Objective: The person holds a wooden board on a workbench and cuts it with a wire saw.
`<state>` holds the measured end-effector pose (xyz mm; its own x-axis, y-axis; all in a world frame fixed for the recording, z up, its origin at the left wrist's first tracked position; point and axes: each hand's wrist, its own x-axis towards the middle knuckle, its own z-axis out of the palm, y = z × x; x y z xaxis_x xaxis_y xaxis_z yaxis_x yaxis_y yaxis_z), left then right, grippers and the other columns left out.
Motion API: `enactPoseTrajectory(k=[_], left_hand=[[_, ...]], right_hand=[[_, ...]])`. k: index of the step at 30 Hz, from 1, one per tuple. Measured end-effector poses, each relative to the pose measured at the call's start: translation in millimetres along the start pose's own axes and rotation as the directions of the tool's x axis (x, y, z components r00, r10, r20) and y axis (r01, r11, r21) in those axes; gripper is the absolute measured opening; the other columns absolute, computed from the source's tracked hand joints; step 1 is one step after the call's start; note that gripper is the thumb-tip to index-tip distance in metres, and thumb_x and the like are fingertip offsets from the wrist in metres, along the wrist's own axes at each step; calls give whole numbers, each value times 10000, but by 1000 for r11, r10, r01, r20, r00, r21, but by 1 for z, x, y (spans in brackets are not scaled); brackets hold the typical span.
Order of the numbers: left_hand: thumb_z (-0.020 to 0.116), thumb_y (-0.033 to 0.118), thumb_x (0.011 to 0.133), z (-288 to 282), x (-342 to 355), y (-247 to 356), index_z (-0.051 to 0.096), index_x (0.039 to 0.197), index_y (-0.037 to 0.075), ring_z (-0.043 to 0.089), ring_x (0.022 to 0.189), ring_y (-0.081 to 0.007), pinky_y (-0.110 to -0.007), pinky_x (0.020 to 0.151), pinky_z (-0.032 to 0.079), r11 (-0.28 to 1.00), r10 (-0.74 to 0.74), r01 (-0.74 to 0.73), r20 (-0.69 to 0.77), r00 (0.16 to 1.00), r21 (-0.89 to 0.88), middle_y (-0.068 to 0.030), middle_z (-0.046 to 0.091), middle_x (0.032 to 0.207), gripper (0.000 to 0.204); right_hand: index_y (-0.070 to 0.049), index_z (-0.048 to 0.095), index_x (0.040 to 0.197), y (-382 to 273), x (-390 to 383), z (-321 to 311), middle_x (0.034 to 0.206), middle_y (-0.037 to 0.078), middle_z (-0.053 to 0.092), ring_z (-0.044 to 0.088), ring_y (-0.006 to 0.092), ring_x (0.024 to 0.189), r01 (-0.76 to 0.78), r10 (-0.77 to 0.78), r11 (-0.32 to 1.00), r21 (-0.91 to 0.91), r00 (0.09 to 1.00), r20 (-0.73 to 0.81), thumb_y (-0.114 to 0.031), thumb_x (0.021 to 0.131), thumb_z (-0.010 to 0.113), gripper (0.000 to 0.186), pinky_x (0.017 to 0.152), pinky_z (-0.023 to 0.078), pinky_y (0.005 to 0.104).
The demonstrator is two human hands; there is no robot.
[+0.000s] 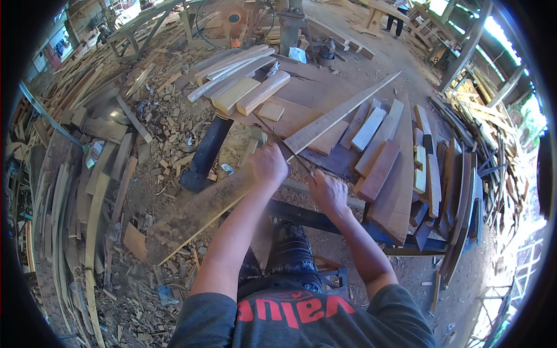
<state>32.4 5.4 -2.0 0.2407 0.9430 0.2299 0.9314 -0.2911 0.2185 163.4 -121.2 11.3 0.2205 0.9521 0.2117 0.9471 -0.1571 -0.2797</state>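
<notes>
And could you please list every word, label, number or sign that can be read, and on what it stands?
Grey shirt: large red lettering, upside down in this view; its wording is not copied here.
White-and-green packet: any print is too small to read.
Long plank: no writing visible.
No other text is readable.

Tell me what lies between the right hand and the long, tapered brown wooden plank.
In the head view, the near part of a thin, dark, straight tool spans from the right hand to the plank.
</notes>
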Motion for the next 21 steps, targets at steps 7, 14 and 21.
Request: enactPoseTrajectory(k=[7,14,21], left_hand=[[619,154,788,-15,-2,5,620,965,64,660,900,-259,-464,745,498,999,15,-14,-18,1000,50,-93,670,925,198],[613,152,790,-3,3,2,626,966,74,665,897,-251,-454,745,499,1000,-10,9,45,999,30,-87,673,927,193],[608,144,791,-13,-2,4,628,971,61,669,895,-252,-448,754,498,998,12,-13,17,1000,67,-81,675,893,199]], right_hand=[[-96,574,836,16,-41,-12,666,154,652,667,350,629,-42,42,999,-26,999,-4,-342,947,545,272,588,516,481],[-88,572,831,-7,10,1,683,180,653,666,367,644,1,0,999,32,1000,-21,-341,951,532,283,613,511,507],[-78,552,812,24,-51,-20,675,164,647,665,360,661,-45,44,999,16,998,40,-336,943,539,289,607,487,512]])
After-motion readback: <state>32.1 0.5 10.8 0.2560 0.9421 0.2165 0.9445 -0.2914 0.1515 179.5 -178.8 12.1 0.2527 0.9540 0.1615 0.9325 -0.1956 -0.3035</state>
